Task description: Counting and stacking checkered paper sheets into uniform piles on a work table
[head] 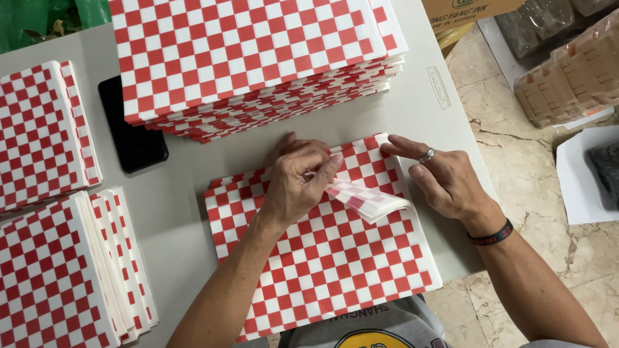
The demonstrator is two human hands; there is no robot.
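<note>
Your left hand [296, 183] fingers pinch the folded checkered sheet [367, 200] over the flat stack [335, 270] at the surface's near edge; right hand [445, 177] fingers apart, pressing the stack's far corner—crease squarely.

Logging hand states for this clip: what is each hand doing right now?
Left hand: shut on folded checkered paper.
Right hand: open, fingertips on the checkered sheet stack.

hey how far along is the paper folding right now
Done: two folded stacks sit at the table's left. In hand: the left hand pinches a folded checkered sheet over the flat pile; the right hand rests on that pile's corner. Left: that pile and the tall stack behind.
</note>
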